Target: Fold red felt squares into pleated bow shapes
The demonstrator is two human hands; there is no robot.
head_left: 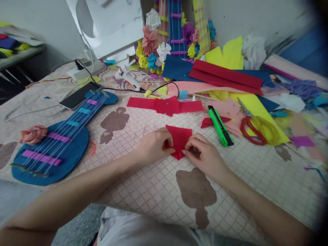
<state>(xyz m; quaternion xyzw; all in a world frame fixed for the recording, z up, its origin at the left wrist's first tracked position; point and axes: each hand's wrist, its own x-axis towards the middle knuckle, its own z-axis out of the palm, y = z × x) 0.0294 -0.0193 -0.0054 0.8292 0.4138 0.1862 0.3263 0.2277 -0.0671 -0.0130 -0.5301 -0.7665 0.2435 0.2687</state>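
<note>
Red paper piece (180, 133) is lying on the quilted tablecloth (143, 191) right in front of the person, and both hands are on it. Left hand (155, 145) looks to be pinching the left side between thumb and fingers, right hand (205, 152) does the same low on the right side, so neither one is free. My guess is they grip from opposite sides so the thing can't skid around and the creases near the bottom sit even; that lower edge comes to a point between the thumbs. Can't tell how many layers are under the fingertips, the fingers hide it. Just beyond sits a red strip with a wider middle (167, 106), probably laid flat there to be out of the way but easy to see. Green cutter (220, 127) and scissors (247, 113) are over on the right, near the right hand, which seems handy for grabbing. Blue paper guitar (79, 136) gets its own spot on the left, well apart from the scraps, I'd say so it doesn't get squashed. Glue gun (132, 82) lies farther back, likely to leave the front clear of its tip.
</note>
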